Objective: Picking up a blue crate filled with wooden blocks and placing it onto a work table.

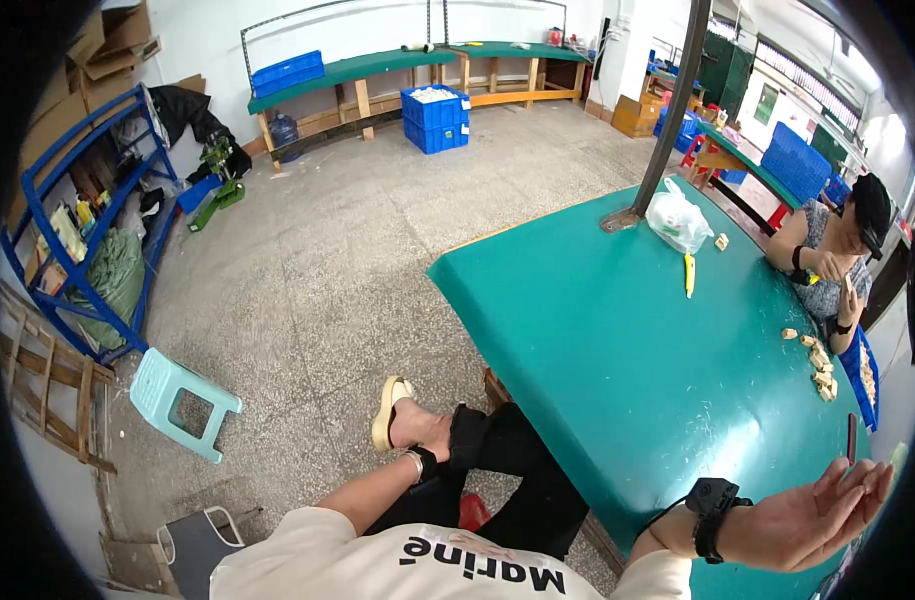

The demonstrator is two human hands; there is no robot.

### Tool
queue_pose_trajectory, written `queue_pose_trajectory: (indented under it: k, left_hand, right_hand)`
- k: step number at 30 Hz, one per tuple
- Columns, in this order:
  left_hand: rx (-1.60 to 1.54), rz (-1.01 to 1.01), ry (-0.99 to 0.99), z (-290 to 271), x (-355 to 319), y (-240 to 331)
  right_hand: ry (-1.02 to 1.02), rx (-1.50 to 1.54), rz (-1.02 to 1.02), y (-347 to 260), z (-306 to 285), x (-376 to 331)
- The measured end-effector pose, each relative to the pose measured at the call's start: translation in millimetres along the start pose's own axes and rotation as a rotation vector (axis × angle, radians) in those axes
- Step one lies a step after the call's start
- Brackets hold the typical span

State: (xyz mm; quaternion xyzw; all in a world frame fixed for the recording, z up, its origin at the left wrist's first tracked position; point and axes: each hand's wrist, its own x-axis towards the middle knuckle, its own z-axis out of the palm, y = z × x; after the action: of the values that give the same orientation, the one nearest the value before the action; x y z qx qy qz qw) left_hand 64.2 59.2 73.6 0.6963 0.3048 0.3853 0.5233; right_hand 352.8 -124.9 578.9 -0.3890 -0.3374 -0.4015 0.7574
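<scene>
My right hand (803,522) is raised over the right end of the green tabletop (578,300), with a black strap and small dark camera (716,497) at its wrist. Its fingers are stretched out, and a small pale green thing (898,460) shows by the fingertips at the picture's dark rim; what it is stays unclear. Down at my ankle, my left hand (436,437) rests against the hem of my black trouser leg (488,440). Its fingers are hard to make out. The foot there wears a cream slipper (386,415).
Across the table a person (828,240) handles a small pale piece; several wooden blocks (823,370) lie nearby. A yellow utility knife (690,275) and a white plastic bag (678,218) lie beside a metal post (668,110). A turquoise stool (183,400) and blue shelf (103,240) stand left.
</scene>
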Motion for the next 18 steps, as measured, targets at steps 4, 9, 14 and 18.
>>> queue_pose_trajectory:
  k: [4,9,14,18]
  left_hand:
    - [-0.074,-0.058,-0.134,-12,-8,16]
    - [-0.021,-0.159,-0.192,-9,-5,22]
    - [0.433,-0.175,-0.160,-17,-3,62]
    - [0.880,-0.270,-0.232,-21,0,109]
  right_hand:
    - [0.013,0.036,-0.043,-1,-12,5]
    - [-0.030,-0.332,-0.307,4,-24,7]
    - [0.052,0.004,-0.212,11,-39,26]
    - [0.012,0.197,-0.217,2,-27,25]
